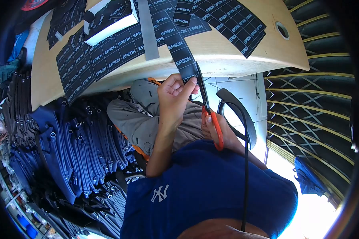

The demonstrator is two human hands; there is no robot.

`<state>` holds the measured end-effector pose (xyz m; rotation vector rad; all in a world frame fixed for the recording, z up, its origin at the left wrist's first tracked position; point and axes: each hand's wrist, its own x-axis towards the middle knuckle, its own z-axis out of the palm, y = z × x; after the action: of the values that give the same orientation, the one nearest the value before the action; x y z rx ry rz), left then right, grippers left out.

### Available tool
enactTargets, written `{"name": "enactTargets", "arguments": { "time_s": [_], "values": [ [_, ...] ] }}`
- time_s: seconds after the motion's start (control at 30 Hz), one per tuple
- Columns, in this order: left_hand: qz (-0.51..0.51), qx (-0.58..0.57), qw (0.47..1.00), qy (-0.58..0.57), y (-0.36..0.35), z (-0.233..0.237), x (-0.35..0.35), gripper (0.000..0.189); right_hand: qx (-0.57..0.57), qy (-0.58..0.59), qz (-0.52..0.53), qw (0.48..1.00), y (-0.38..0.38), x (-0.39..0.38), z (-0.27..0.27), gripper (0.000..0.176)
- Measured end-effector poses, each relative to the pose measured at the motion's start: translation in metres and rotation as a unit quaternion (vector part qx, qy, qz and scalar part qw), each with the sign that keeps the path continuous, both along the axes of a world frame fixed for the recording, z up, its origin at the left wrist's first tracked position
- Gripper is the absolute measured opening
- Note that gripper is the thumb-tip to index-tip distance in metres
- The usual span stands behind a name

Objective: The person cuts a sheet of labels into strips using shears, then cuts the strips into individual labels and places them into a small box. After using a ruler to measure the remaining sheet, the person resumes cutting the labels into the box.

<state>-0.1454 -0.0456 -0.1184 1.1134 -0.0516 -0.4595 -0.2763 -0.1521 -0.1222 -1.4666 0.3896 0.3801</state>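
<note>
Head view, steeply down over scissors (208,111)

label strip (183,59), upper centre: showing black with repeating white EPSON lettering | scissors (215,123), centre: showing orange handles, dark blades | table (227,53), top: showing pale wood | shirt (211,187), bottom: showing deep blue, white logo | stacked garments (79,147), left: showing navy

The label strip (183,59) pinched in the left hand (174,97) is seen as matt black material, whether cloth or paper cannot be told, printed with white lettering. The scissors (211,115) in the right hand (217,127) are shown with glossy orange plastic handles and dark metal blades. Beyond both hands, the table top (227,55) is seen as pale, smooth, matt wood. Left of the left hand, stacked blue cloth (79,147) is set with small shiny metal eyelets.
</note>
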Motion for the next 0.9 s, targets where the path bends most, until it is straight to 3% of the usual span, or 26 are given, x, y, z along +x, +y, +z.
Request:
{"name": "enactTargets", "arguments": {
  "time_s": [0.43, 0.6, 0.9],
  "values": [
    [-0.007, 0.025, 1.0, 0.0, 0.004, -0.001, -0.001, 0.01, -0.135, -0.017, 0.01, 0.991, -0.001, -0.001, 0.006, 0.029],
    [-0.033, 0.045, 0.998, -0.01, 0.004, 0.007, 0.002, 0.011, -0.134, -0.019, 0.012, 0.991, -0.002, -0.003, 0.003, 0.028],
    [0.018, 0.122, 0.99, -0.074, 0.003, 0.006, 0.009, 0.017, -0.11, -0.045, 0.025, 0.993, -0.001, -0.002, 0.007, 0.025]
  ]
}}
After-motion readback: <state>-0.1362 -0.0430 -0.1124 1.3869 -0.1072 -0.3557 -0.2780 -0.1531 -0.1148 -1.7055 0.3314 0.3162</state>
